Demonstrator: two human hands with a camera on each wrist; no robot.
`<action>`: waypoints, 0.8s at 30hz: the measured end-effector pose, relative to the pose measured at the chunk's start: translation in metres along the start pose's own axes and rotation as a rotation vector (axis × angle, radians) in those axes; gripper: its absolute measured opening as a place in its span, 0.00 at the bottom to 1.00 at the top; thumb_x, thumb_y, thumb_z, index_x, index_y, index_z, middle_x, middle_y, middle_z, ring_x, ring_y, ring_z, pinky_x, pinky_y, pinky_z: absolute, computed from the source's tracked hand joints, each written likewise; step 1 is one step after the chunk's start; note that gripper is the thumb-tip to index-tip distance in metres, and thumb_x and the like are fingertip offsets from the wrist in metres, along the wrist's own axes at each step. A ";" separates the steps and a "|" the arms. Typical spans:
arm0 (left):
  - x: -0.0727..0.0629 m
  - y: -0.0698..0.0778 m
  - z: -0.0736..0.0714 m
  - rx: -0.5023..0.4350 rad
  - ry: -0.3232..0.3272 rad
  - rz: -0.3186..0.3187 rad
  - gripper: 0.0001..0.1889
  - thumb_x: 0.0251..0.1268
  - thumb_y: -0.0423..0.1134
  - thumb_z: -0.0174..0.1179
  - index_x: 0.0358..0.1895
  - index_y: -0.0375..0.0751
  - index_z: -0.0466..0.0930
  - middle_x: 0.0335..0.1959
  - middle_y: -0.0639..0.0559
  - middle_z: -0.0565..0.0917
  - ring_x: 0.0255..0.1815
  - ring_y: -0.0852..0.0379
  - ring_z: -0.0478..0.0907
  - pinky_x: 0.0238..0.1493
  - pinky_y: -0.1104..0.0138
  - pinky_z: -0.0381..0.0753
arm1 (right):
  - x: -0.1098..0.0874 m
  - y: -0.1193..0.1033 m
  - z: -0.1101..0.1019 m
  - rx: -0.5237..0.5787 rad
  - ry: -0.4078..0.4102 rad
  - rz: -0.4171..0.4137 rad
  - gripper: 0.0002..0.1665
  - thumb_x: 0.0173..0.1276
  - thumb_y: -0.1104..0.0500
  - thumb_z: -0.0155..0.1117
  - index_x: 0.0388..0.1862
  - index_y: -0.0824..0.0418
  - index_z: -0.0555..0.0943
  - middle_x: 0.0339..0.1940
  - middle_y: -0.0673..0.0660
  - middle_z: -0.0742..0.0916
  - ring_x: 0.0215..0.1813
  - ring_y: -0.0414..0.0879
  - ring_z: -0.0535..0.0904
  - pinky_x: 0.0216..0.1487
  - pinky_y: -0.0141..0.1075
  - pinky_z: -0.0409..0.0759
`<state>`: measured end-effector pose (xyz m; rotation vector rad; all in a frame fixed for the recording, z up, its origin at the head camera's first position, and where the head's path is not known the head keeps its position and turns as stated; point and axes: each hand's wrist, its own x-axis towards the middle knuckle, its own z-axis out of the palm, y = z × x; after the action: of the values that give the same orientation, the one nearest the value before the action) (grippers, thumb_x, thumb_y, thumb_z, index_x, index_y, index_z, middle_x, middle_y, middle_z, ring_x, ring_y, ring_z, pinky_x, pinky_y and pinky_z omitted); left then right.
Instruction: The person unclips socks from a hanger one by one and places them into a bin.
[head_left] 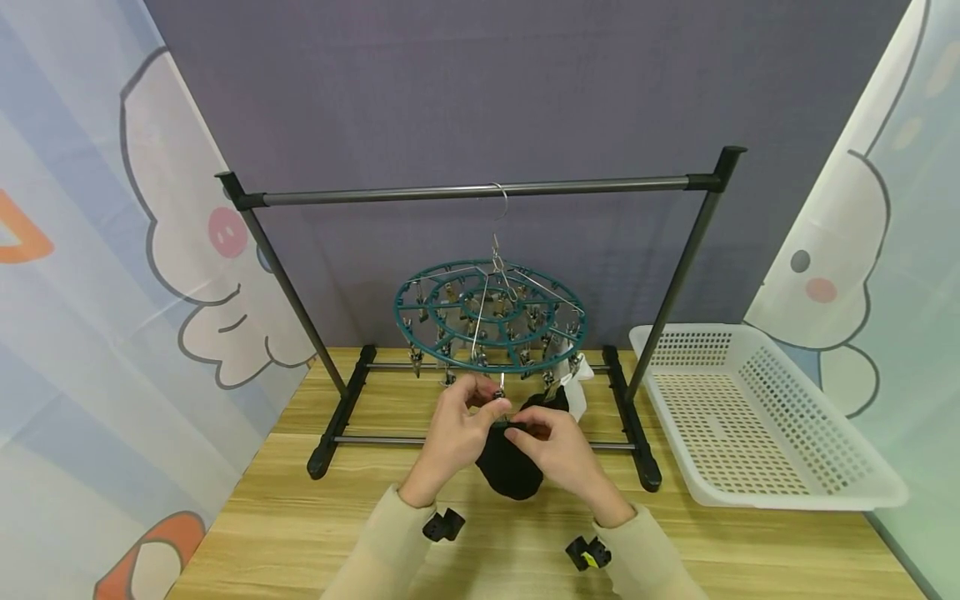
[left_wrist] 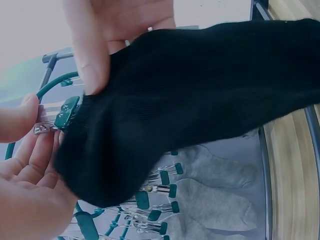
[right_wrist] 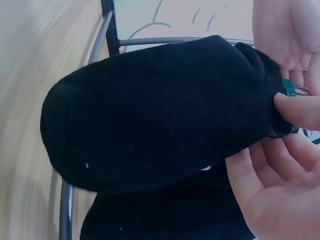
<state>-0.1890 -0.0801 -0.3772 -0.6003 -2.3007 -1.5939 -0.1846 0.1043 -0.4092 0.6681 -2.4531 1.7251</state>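
A round teal clip hanger (head_left: 465,364) hangs by its hook from the rack's top bar. At its near side my left hand (head_left: 459,427) pinches a small metal clip (left_wrist: 46,127) with a green tip (left_wrist: 67,112), which sits at the cuff of a black sock (head_left: 512,468). With thumb and fingers, my right hand (head_left: 558,450) holds that cuff from the other side. The sock hangs toe down below both hands. Just behind it hang another black sock (right_wrist: 165,215) and a white sock (head_left: 576,396). Grey socks (left_wrist: 217,202) hang from other clips in the left wrist view.
The dark metal rack (head_left: 375,196) stands on a wood-grain table (head_left: 262,533), its feet spread either side of the hands. A white perforated basket (head_left: 795,502) sits at the right. Several more clips (head_left: 416,360) dangle from the hanger's rings.
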 end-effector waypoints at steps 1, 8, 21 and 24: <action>0.000 0.001 0.000 -0.002 0.002 0.003 0.07 0.70 0.37 0.66 0.45 0.40 0.82 0.39 0.52 0.81 0.38 0.53 0.78 0.42 0.61 0.78 | 0.000 0.001 0.000 -0.003 -0.007 -0.003 0.08 0.72 0.60 0.68 0.46 0.62 0.87 0.39 0.55 0.88 0.33 0.44 0.82 0.36 0.35 0.81; 0.001 0.003 -0.002 -0.012 0.012 0.020 0.06 0.70 0.35 0.66 0.45 0.39 0.82 0.39 0.51 0.82 0.38 0.52 0.79 0.44 0.61 0.79 | -0.004 0.004 -0.001 -0.027 -0.026 0.000 0.08 0.72 0.59 0.68 0.46 0.60 0.88 0.40 0.52 0.88 0.35 0.42 0.83 0.39 0.35 0.82; -0.003 -0.003 -0.007 0.008 0.028 0.038 0.12 0.69 0.37 0.67 0.49 0.35 0.81 0.40 0.49 0.81 0.41 0.51 0.80 0.48 0.58 0.83 | -0.015 0.001 -0.023 -0.104 -0.006 -0.008 0.07 0.72 0.59 0.69 0.45 0.59 0.87 0.39 0.51 0.88 0.33 0.40 0.81 0.36 0.34 0.80; -0.004 -0.004 -0.008 0.018 0.043 0.034 0.12 0.69 0.37 0.67 0.49 0.35 0.80 0.40 0.48 0.81 0.41 0.50 0.80 0.48 0.58 0.83 | -0.017 -0.004 -0.031 -0.109 0.000 0.011 0.07 0.72 0.59 0.68 0.45 0.60 0.87 0.39 0.52 0.87 0.33 0.41 0.81 0.36 0.35 0.81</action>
<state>-0.1879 -0.0895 -0.3793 -0.5923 -2.2591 -1.5538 -0.1734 0.1371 -0.3997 0.6441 -2.5339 1.5804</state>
